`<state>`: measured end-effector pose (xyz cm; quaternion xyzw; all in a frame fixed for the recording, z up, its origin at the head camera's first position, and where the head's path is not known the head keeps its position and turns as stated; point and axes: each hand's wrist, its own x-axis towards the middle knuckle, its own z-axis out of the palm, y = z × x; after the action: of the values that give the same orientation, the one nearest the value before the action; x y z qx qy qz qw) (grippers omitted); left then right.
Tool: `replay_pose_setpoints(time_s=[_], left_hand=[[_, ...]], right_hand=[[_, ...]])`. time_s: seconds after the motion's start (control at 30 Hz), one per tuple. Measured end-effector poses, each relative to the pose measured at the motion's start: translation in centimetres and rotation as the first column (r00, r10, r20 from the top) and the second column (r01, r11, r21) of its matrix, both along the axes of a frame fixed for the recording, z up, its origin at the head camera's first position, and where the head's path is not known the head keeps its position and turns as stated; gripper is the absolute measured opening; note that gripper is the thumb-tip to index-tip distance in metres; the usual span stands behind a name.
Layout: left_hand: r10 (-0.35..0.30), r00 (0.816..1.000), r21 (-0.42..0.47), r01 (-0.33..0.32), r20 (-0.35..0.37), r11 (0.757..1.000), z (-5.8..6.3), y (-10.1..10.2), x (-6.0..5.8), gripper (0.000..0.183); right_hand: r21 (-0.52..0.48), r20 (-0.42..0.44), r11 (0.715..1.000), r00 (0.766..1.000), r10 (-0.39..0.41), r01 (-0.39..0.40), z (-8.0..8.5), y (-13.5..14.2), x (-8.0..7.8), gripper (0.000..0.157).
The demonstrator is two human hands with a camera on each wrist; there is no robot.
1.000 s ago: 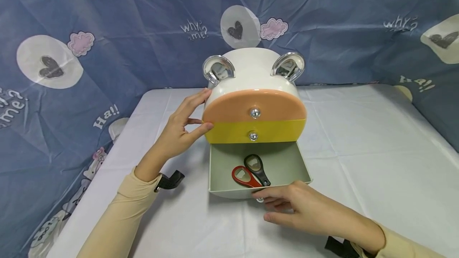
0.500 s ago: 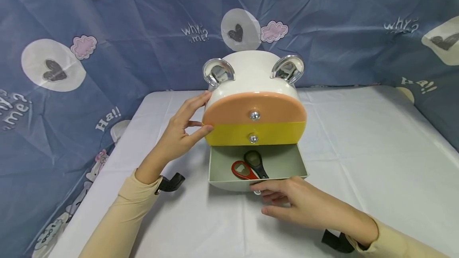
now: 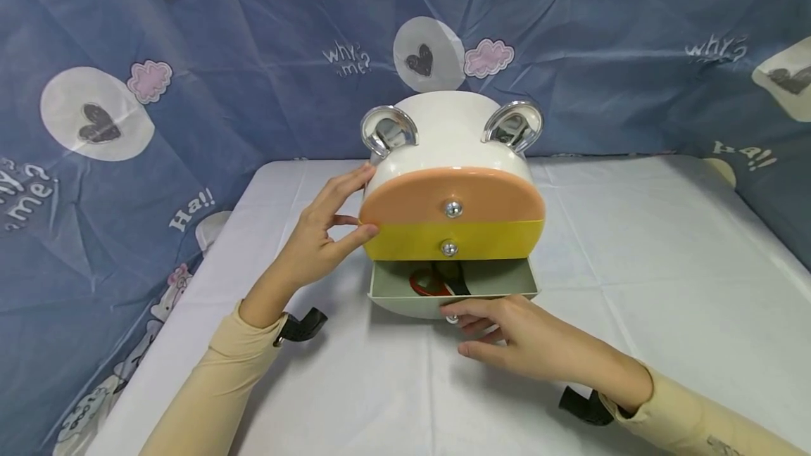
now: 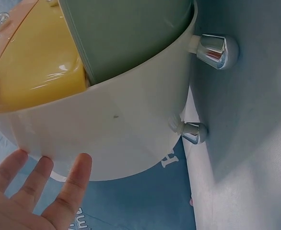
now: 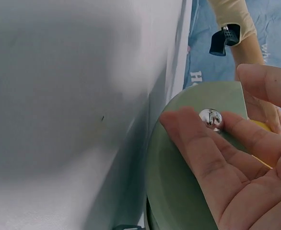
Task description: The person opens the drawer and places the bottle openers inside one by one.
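Note:
A white chest (image 3: 450,118) has an orange drawer (image 3: 405,195), a yellow drawer (image 3: 405,241) and a pulled-out pale green bottom drawer (image 3: 395,305). Inside the bottom drawer lie a red oval-looped item (image 3: 426,283) and a black one (image 3: 457,277), both partly hidden; their kind is unclear. My left hand (image 3: 313,238) rests on the chest's left side, thumb at the yellow drawer's edge. Its fingers extend along the white side in the left wrist view. My right hand (image 3: 513,336) touches the bottom drawer's front, its extended fingers around the silver knob (image 5: 210,117).
Two silver ears (image 3: 389,131) stick out from the chest's top. Silver feet (image 4: 217,50) show beneath it in the left wrist view. A white cloth (image 3: 633,266) covers the table, and a blue printed curtain (image 3: 266,76) hangs behind and at the sides.
The bottom drawer has slid further into the chest, with my right hand moving along with it. The red and black items are now more covered. My left hand stays on the chest.

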<state>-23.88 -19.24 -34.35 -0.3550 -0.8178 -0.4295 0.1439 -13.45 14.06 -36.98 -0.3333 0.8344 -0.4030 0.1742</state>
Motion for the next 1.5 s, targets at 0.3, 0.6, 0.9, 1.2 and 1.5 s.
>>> replay_pose_setpoints(time_s=[0.3,0.6,0.9,1.2,1.5], left_hand=[[-0.002,1.0,0.003,0.002,0.008,1.0,0.0,0.1,0.0,0.083],[-0.002,1.0,-0.001,0.002,0.017,1.0,0.0,-0.1,0.0,0.083],[-0.02,1.0,0.014,0.02,-0.001,1.0,-0.2,0.1,-0.2,0.083],[-0.027,1.0,0.024,0.027,0.003,0.999,-0.1,0.4,-0.3,0.083],[-0.019,1.0,0.014,0.019,0.009,1.0,-0.2,0.2,-0.2,0.083]], right_hand=[[-0.008,-0.027,0.999,0.999,-0.031,0.031,-0.3,-0.4,-1.5,0.046],[-0.043,-0.011,0.997,0.998,-0.066,0.065,-0.9,-0.5,-2.9,0.047],[-0.062,0.014,0.993,0.995,-0.096,0.097,-1.6,-0.3,-3.4,0.051],[-0.072,0.014,0.991,0.994,-0.112,0.113,-1.8,-0.3,-3.7,0.052],[-0.079,0.032,0.99,0.993,-0.112,0.114,-1.8,-0.4,-4.0,0.053]])
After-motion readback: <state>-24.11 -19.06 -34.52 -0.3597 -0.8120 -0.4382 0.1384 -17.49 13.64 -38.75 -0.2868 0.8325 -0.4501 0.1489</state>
